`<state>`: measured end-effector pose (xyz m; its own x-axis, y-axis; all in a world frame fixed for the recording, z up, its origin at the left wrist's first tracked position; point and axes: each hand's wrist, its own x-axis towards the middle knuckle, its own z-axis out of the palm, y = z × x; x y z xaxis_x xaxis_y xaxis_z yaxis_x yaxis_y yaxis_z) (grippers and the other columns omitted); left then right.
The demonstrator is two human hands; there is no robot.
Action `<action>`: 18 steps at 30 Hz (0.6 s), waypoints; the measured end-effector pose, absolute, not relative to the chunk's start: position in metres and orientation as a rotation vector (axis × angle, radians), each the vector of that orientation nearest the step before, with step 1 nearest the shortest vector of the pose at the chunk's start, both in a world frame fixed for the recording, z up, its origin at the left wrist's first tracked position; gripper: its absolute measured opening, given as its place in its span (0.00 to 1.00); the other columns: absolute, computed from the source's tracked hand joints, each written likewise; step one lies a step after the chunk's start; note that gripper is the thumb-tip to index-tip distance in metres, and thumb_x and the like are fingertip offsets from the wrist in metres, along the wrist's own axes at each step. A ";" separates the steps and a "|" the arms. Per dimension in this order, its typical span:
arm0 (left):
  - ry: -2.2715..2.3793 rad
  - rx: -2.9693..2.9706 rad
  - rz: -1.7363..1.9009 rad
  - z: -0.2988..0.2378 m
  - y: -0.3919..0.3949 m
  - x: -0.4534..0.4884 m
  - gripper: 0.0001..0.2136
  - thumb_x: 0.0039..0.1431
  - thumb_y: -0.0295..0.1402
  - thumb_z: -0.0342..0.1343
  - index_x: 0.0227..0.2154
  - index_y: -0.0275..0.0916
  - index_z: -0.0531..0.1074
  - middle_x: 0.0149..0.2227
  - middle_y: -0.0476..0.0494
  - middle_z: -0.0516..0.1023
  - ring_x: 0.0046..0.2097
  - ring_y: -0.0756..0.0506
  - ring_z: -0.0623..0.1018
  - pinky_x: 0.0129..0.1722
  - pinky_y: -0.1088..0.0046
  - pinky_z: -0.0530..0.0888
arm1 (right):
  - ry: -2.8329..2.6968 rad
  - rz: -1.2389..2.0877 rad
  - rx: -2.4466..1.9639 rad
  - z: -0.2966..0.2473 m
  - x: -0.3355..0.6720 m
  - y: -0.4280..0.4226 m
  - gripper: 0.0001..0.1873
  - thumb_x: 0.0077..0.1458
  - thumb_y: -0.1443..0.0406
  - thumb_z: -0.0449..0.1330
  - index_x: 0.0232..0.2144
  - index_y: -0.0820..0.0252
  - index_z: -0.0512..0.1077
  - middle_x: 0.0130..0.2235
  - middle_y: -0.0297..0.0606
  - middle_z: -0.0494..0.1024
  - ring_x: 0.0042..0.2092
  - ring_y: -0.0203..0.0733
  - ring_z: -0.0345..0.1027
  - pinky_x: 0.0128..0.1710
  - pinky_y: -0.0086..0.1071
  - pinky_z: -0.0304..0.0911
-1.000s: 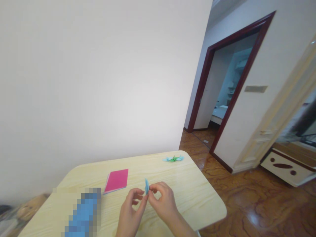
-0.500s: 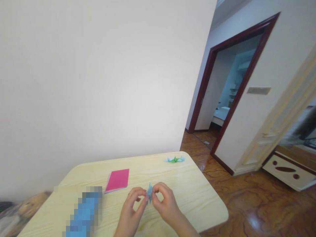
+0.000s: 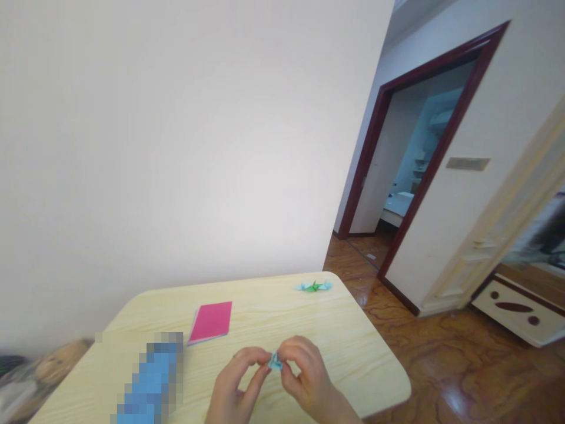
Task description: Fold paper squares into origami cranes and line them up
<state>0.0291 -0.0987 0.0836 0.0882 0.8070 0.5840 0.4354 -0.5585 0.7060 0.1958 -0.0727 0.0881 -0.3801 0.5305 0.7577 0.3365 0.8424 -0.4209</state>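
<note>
A small light-blue folded piece of paper [image 3: 275, 363] is pinched between my two hands above the front part of the table. My left hand [image 3: 238, 380] grips its left side between thumb and fingertips. On the opposite side, the thumb and index finger of my right hand [image 3: 306, 374] hold it too. Fingertips cover parts of the folds. Farther back, near the table's far right corner, small folded paper figures [image 3: 314, 287] in green and light blue stand in a row.
A pink-topped stack of square paper sheets [image 3: 212, 321] lies on the pale wooden table [image 3: 265, 306], left of my hands. A pixelated blue object [image 3: 148, 380] is at the front left. The white wall [image 3: 198, 147] rises behind; a doorway and wooden floor [image 3: 441, 365] are at right.
The blue folded paper has moved slightly down and right and been turned, so it now looks wider and lower. Both hands moved with it and still pinch it.
</note>
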 end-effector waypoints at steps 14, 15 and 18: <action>1.055 2.413 1.220 0.108 -0.091 0.014 0.05 0.52 0.27 0.56 0.28 0.45 0.69 0.39 0.47 0.75 0.43 0.45 0.71 0.43 0.67 0.69 | -2.134 0.334 -0.658 0.103 0.203 -0.079 0.06 0.52 0.73 0.51 0.31 0.59 0.64 0.29 0.36 0.71 0.34 0.38 0.63 0.34 0.31 0.60; 1.016 2.409 1.236 0.109 -0.090 0.015 0.05 0.52 0.27 0.56 0.28 0.44 0.69 0.38 0.47 0.75 0.42 0.46 0.71 0.42 0.68 0.69 | -2.130 0.356 -0.666 0.103 0.203 -0.079 0.05 0.53 0.73 0.51 0.30 0.59 0.64 0.29 0.36 0.71 0.34 0.38 0.63 0.35 0.31 0.60; 0.945 2.347 1.279 0.109 -0.089 0.017 0.05 0.52 0.26 0.56 0.28 0.44 0.68 0.35 0.48 0.76 0.40 0.47 0.72 0.40 0.69 0.69 | -2.115 0.431 -0.695 0.103 0.202 -0.077 0.05 0.53 0.72 0.51 0.30 0.58 0.64 0.30 0.36 0.70 0.34 0.37 0.63 0.36 0.31 0.59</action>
<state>0.0169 -0.0892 0.1090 0.3858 0.6750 0.6289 0.4028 -0.7365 0.5434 0.2020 -0.0775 0.1026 -0.4878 0.6150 0.6195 0.3233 0.7865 -0.5262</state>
